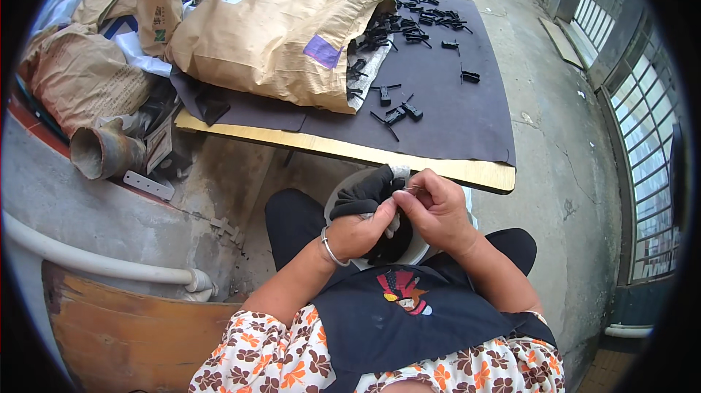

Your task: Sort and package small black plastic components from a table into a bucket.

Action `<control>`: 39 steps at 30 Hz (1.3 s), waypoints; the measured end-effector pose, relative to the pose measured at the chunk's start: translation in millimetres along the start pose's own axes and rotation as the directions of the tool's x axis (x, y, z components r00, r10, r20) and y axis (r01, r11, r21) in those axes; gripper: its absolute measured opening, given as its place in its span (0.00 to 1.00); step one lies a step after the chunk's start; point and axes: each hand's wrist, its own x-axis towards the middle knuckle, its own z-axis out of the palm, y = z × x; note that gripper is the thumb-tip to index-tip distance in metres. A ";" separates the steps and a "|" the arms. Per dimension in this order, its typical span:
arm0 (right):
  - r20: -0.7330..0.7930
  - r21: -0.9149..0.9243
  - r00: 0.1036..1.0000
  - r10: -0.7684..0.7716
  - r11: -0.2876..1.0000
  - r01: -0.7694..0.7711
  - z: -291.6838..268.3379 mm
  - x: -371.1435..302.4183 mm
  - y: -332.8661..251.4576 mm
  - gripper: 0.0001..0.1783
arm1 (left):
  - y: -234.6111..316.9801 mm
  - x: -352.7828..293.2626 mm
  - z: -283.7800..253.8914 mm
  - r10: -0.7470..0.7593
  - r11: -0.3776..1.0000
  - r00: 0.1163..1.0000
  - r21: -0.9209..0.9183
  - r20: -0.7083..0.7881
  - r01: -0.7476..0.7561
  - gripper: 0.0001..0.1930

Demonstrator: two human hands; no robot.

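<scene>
Both of my hands meet above a white bucket [337, 194] between my knees. My left hand [355, 235], with a bracelet at its wrist, is closed around what looks like a black and grey work glove [365, 192]. Its thumb presses close to the fingertips of my right hand [442, 214]. That right hand is pinched at the glove's edge, on something small and thin that I cannot make out. Dark material [393, 245] shows inside the bucket below, partly hidden by my hands.
Ahead stands a table with a dark cover [467, 119] and a wooden edge [350, 152]. A large paper sack [263, 43] lies on it, its mouth spilling small black plastic parts [412, 21]. Left are more sacks [84, 75], a rusty pipe piece [106, 151] and a white pipe [102, 262].
</scene>
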 end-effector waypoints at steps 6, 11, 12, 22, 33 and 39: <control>0.139 0.330 0.936 0.325 0.875 -0.353 -1.5 0.9 -0.5 0.10 | 8.3 2.3 4.8 0.232 0.960 0.972 0.152 0.041 -0.236 0.12; 0.197 0.145 0.958 0.211 0.960 -0.241 -12.1 -4.9 -0.6 0.13 | 13.9 -1.8 3.6 0.091 0.994 0.996 0.067 -0.014 -0.089 0.11; 0.193 0.114 0.963 0.190 0.970 -0.214 -12.0 -5.5 -0.9 0.14 | 14.3 -2.6 3.4 0.022 0.999 1.000 0.024 -0.012 -0.022 0.11; 0.152 0.018 0.985 0.086 0.996 -0.090 -4.5 -10.6 6.8 0.13 | -6.3 -2.9 9.0 0.102 0.992 0.994 0.078 -0.039 -0.099 0.15; 0.142 0.079 0.932 0.334 0.934 -0.347 15.0 -20.2 15.4 0.15 | -11.6 -1.5 21.2 0.381 0.680 0.924 0.680 -0.008 -0.274 0.17; 0.167 0.160 0.916 0.366 0.906 -0.391 22.1 -24.3 26.3 0.15 | -23.4 0.5 21.8 0.306 0.625 0.952 0.750 0.017 -0.214 0.17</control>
